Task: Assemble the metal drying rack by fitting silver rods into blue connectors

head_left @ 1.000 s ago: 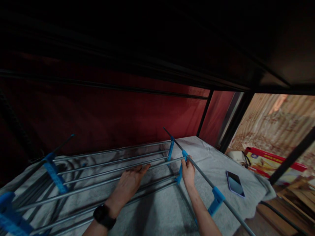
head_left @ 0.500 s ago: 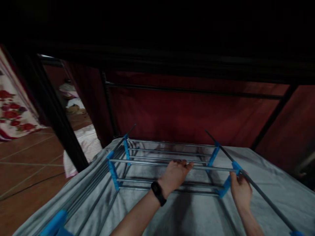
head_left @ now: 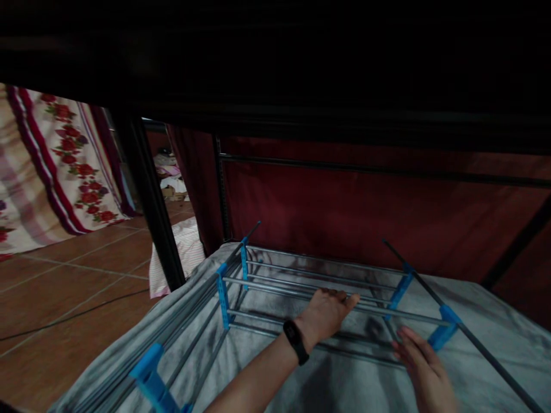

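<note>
A frame of grey metal tubes (head_left: 267,285) and blue plastic connectors (head_left: 222,296) lies across the grey sheet. My left hand (head_left: 327,314), with a black band on its wrist, has its fingers curled over the upper front tube, around its middle. Near the right end of that frame is my right hand (head_left: 424,367), fingers stretched out and gripping nothing visible. It is beside the front right blue connector (head_left: 447,327), just apart from it. The end of the lower front tube is partly hidden by its fingertips.
More loose tubes and a blue connector piece (head_left: 152,378) lie at the left. A dark bed post (head_left: 157,212) rises there, and a dark upper bunk (head_left: 275,69) hangs overhead. Behind is a red curtain (head_left: 301,212); a floral cloth (head_left: 73,155) hangs at far left.
My right hand has let go of the right-hand connector and moved down and inward. My left hand stays on the tube. The view has turned left.
</note>
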